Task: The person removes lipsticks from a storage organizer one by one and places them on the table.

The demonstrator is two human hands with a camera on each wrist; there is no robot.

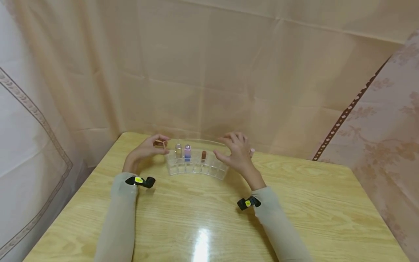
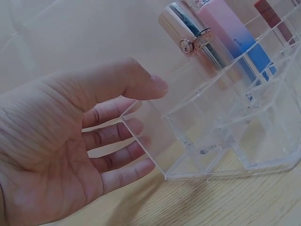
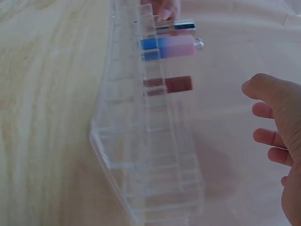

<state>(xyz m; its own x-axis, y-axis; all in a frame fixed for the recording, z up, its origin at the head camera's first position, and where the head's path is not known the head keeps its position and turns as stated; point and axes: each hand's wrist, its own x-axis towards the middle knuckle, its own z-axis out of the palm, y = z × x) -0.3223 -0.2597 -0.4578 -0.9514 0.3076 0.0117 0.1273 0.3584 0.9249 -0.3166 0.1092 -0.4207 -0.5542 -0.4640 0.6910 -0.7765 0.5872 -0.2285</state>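
A clear, curved lipstick organizer (image 1: 196,168) with several small compartments is on the table. A shiny rose-gold lipstick tube (image 2: 195,40), a pink-to-blue tube (image 3: 169,46) with a faceted clear knob, and a dark red-brown tube (image 3: 176,84) stand in its back row. My left hand (image 1: 148,148) grips the organizer's left end, its thumb over the top and the other fingers along the outside of the clear side wall (image 2: 157,134). Above the right end is my right hand (image 1: 237,153), thumb and fingers spread apart with nothing between them.
A small pale pink object (image 1: 251,152) shows just beyond my right hand. The wooden table (image 1: 183,211) ends at the back against a beige curtain (image 1: 203,72). Patterned cloth (image 1: 376,127) hangs on the right, with a white cloth (image 1: 29,145) on the left.
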